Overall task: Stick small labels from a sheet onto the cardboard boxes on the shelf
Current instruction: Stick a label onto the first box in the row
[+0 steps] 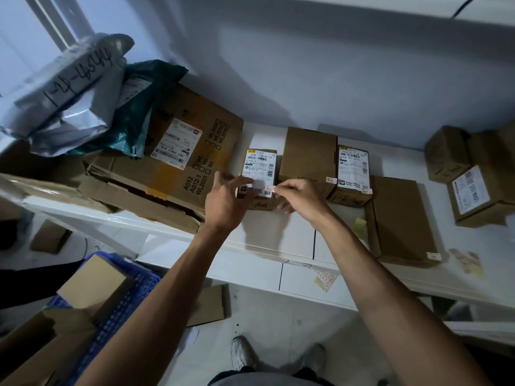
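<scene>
1. The white shelf holds the cardboard boxes; the big flat box lies left, smaller ones right.
2. The small box in front of me is the one I am labelling, its shipping label facing up.
3. My left hand rests at its left edge, fingers spread, steadying it.
4. My right hand has thumb and forefinger pressed together on the small label, at the box's right front corner.
5. The label sheet hangs at the shelf's front edge.
6. Risk, I judge: the label may go down crooked or creased, or cover the barcode, if the box slides.
</scene>
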Tool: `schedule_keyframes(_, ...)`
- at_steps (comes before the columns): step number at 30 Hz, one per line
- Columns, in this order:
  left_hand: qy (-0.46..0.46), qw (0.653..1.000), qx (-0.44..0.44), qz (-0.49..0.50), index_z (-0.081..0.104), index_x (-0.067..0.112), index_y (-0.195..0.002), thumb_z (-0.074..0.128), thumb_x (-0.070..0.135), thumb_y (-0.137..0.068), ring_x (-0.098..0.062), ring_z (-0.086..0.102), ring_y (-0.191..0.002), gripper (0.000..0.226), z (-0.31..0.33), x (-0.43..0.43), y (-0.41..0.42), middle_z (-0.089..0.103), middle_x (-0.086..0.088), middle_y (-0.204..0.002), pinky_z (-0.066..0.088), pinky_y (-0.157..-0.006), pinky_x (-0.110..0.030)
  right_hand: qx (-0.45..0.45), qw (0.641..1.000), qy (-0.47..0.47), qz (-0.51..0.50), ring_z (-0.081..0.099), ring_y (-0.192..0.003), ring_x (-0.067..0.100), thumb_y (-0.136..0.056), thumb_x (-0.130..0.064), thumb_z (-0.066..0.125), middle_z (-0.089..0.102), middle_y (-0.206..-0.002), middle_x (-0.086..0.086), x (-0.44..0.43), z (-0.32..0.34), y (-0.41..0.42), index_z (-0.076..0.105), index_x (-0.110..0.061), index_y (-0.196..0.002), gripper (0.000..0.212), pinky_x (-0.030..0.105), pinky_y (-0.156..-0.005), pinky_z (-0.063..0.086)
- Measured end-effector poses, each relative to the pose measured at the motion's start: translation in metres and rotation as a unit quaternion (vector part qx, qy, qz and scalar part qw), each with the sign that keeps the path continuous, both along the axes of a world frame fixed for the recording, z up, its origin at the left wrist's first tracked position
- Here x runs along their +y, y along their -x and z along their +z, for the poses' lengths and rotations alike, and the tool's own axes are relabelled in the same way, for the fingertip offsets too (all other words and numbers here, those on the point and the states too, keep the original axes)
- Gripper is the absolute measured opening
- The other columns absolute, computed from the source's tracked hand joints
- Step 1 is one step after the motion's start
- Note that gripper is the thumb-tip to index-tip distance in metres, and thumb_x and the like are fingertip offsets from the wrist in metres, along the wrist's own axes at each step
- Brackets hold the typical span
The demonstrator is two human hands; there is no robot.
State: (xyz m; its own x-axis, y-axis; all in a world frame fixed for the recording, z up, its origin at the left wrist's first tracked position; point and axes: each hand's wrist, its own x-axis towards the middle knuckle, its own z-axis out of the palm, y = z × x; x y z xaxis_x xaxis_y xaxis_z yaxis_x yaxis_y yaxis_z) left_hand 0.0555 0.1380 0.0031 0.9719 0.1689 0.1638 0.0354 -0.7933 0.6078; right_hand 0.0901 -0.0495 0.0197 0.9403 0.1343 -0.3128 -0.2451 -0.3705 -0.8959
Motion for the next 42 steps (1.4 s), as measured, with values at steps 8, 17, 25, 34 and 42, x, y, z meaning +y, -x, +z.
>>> schedule_keyframes(8, -0.021, 0.995, -0.088, -0.044, 0.079, 0.021, -0.101, 0.076, 0.03, -0.085, -0.027, 0.057, -0.097, 0.018, -0.009, -0.002, -0.01, 0.061, -0.009, -0.107, 0.052, -0.077, -0.037, 0.008, 1.0, 0.012, 0.012, 0.062, -0.055, 0.013, -0.095, -0.017, 0.065, 0.071, -0.078, 0.005, 0.001, 0.004, 0.0, 0.074, -0.013, -0.084, 0.015, 0.024, -0.049, 0.047)
schedule_keyframes(17, 0.02, 0.994, -0.074, -0.071, 0.078, 0.021, -0.102, 0.075, 0.026, -0.086, -0.025, 0.057, -0.108, 0.017, -0.02, -0.006, -0.009, 0.065, -0.002, -0.124, 0.054, -0.085, -0.037, 0.009, 1.0, 0.018, 0.009, 0.058, -0.052, 0.013, -0.093, -0.017, 0.069, 0.07, -0.074, 0.004, 0.002, 0.002, 0.003, 0.076, -0.011, -0.083, 0.014, 0.022, -0.047, 0.046)
schedule_keyframes(25, 0.062, 0.994, -0.069, -0.051, 0.078, 0.02, -0.101, 0.075, 0.029, -0.086, -0.024, 0.058, -0.109, 0.018, -0.02, -0.007, -0.01, 0.065, -0.002, -0.121, 0.054, -0.088, -0.04, 0.014, 0.999, 0.038, 0.006, 0.056, -0.054, 0.015, -0.089, -0.021, 0.073, 0.068, -0.073, 0.005, 0.003, 0.001, 0.0, 0.076, -0.005, -0.086, 0.017, 0.026, -0.053, 0.047)
schedule_keyframes(34, 0.059, 0.995, -0.067, -0.053, 0.078, 0.02, -0.102, 0.075, 0.028, -0.086, -0.024, 0.057, -0.111, 0.018, -0.021, -0.008, -0.01, 0.064, -0.003, -0.121, 0.053, -0.09, -0.04, 0.007, 0.996, 0.088, -0.015, 0.059, -0.055, 0.018, -0.085, -0.032, 0.077, 0.076, -0.082, 0.022, 0.008, -0.002, -0.002, 0.077, -0.004, -0.081, 0.027, 0.032, -0.059, 0.049)
schedule_keyframes(42, 0.054, 0.995, -0.063, -0.052, 0.078, 0.021, -0.102, 0.076, 0.029, -0.086, -0.024, 0.056, -0.111, 0.018, -0.021, -0.007, -0.011, 0.064, -0.002, -0.122, 0.051, -0.089, -0.035, 0.011, 0.994, 0.109, -0.019, 0.059, -0.054, 0.018, -0.082, -0.034, 0.078, 0.077, -0.081, 0.02, 0.01, -0.002, -0.004, 0.078, -0.004, -0.08, 0.03, 0.033, -0.06, 0.049)
